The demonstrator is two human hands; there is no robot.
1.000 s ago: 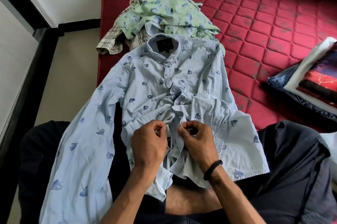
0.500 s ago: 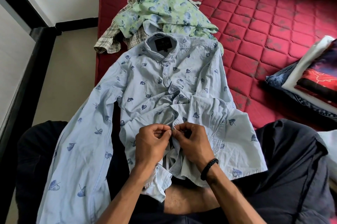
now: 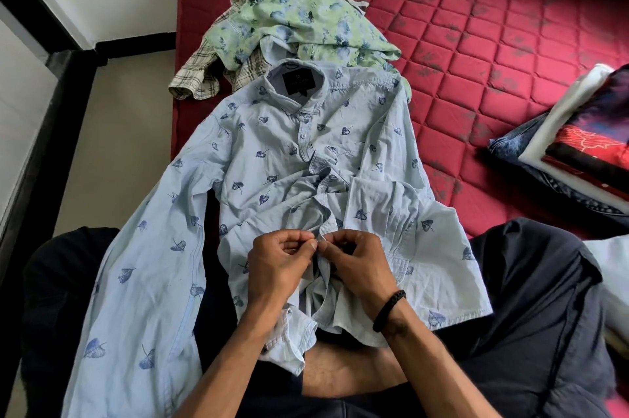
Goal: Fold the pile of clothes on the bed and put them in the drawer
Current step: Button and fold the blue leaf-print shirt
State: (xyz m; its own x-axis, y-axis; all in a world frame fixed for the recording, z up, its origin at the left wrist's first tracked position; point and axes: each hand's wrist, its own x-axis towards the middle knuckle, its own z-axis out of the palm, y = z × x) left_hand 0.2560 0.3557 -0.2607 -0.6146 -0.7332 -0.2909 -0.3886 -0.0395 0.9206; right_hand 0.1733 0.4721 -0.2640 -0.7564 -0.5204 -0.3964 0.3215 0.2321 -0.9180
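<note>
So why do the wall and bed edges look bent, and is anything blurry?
Head view: the wide lens bows the black wall trim and mattress edges; soft daylight, no glare; the blue shirt and both hands, left and right, look sharp.

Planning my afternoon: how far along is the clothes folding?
Done: a folded stack lies at the right of the bed. In hand: the left hand and right hand pinch the light blue shirt at its front opening. Left: folding it, then the green floral shirt and plaid shirt behind it. No drawer is visible.
</note>
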